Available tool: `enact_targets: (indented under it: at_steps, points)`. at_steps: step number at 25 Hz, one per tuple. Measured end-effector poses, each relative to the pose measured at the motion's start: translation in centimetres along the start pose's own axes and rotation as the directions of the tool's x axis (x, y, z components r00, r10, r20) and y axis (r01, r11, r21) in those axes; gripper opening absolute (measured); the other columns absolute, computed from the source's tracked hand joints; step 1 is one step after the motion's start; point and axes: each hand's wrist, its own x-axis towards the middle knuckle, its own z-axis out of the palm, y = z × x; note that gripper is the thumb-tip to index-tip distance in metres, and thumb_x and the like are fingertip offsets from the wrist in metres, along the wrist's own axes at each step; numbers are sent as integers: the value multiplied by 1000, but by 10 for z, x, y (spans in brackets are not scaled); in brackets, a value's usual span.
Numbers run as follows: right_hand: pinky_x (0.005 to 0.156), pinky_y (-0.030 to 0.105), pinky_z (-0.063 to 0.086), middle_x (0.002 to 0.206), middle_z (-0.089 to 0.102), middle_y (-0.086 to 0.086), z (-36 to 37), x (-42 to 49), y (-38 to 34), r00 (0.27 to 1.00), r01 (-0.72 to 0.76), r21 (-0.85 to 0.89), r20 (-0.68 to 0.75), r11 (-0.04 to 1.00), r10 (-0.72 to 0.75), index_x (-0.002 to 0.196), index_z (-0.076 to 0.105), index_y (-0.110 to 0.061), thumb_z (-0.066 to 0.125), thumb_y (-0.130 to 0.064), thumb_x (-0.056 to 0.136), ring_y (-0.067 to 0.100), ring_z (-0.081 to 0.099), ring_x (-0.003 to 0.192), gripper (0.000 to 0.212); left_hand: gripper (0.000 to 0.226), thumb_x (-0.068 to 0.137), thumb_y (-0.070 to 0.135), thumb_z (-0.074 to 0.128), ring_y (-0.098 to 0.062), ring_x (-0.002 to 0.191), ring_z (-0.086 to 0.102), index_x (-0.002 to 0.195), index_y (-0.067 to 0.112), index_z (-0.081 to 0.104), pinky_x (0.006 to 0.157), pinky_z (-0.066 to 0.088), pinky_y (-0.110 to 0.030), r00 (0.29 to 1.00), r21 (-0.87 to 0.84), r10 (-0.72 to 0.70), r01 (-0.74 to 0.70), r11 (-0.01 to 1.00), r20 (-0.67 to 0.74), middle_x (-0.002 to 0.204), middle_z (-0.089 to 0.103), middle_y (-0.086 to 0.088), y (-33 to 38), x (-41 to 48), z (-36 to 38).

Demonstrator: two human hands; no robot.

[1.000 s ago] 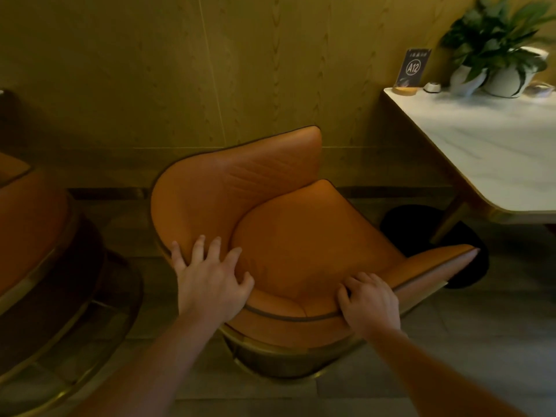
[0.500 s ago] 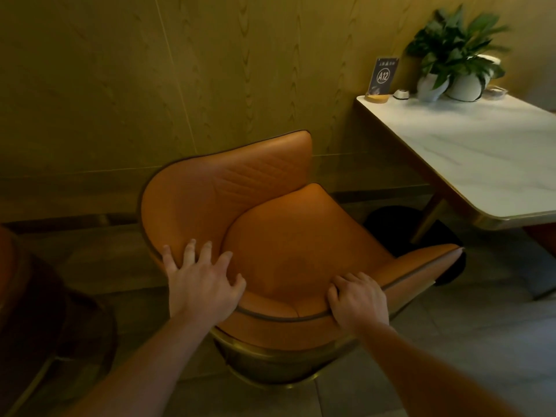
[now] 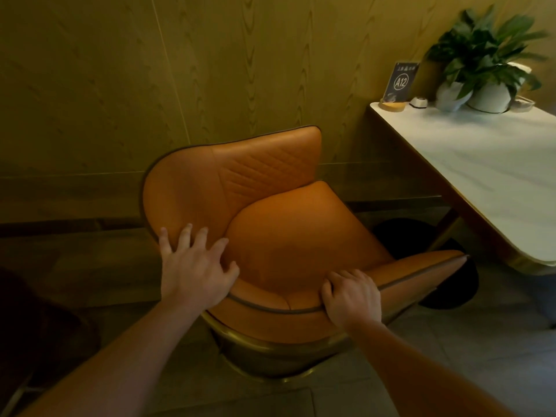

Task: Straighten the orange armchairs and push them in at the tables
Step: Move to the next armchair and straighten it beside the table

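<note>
L hand [image 3: 194, 273] fingers spread flat on orange armchair [image 3: 270, 206] back; R hand [image 3: 352, 299] fingers curled over its rim, near marble surface [image 3: 481, 164].

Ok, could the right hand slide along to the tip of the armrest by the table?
Probably yes. The right hand grips the armchair rim, and the armrest runs bare from it to its tip, which looks short of the table edge. Nothing lies along it.
</note>
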Motion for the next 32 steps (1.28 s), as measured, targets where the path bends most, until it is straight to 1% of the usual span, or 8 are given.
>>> enact_targets:
  at_steps: [6,12,19,22,25,28,29,32]
  points:
    - [72,33,42,72,57,-12,5,42,5,999,22,-5,-25,1000,-22,67,49,-33,35,-43,93,13,51,72,31,70,84,75,22,-33,143,32,138,41,53,116,6,-66,1000,-5,1,-1,1000,1,149,49,-4,1,44,5]
    - [74,35,46,73,60,-11,12,72,3,998,28,26,-49,999,-27,69,51,-34,35,-44,92,14,54,72,29,78,79,78,15,-35,148,21,144,43,43,116,-1,-65,998,35,-22,20,999,56,156,41,-4,-1,77,15]
    - [80,36,45,80,60,-11,16,79,4,1000,8,19,23,1000,-9,76,54,-34,34,-45,93,14,54,78,29,76,80,77,15,-37,148,17,143,45,44,114,-7,-66,996,68,-27,21,997,90,155,41,-4,-3,88,20]
    - [88,36,42,86,60,-11,11,80,4,993,-17,15,117,1000,15,80,54,-35,27,-47,94,14,55,86,32,77,80,78,15,-37,148,17,142,45,44,113,-9,-66,994,56,-16,10,998,106,156,40,-4,-3,86,16]
    - [103,38,35,105,63,-7,3,84,3,957,-26,4,288,1000,24,96,58,-35,20,-49,95,16,54,105,40,79,81,81,12,-39,150,6,148,44,33,112,-15,-65,981,18,10,-14,1000,195,163,27,-6,-6,87,9]
    - [111,39,32,132,56,-1,-25,89,-2,900,-119,59,427,991,82,129,55,-27,31,-54,99,19,46,126,47,78,87,80,20,-35,151,-12,155,41,15,113,-18,-61,931,-112,43,-2,994,363,168,4,-6,-12,86,-16]
    - [110,40,35,138,53,-1,-37,88,-6,905,-135,73,416,988,93,136,51,-25,34,-56,99,20,44,130,51,77,89,77,24,-33,152,-12,156,39,14,115,-15,-60,930,-158,45,14,987,364,168,3,-7,-14,82,-28]
    - [108,41,38,145,49,1,-80,83,-25,933,-121,117,353,986,72,142,46,-22,38,-57,98,22,40,134,57,72,94,69,32,-32,153,-1,155,35,18,120,-3,-61,979,-224,51,-5,975,198,166,13,-9,-17,59,-65]
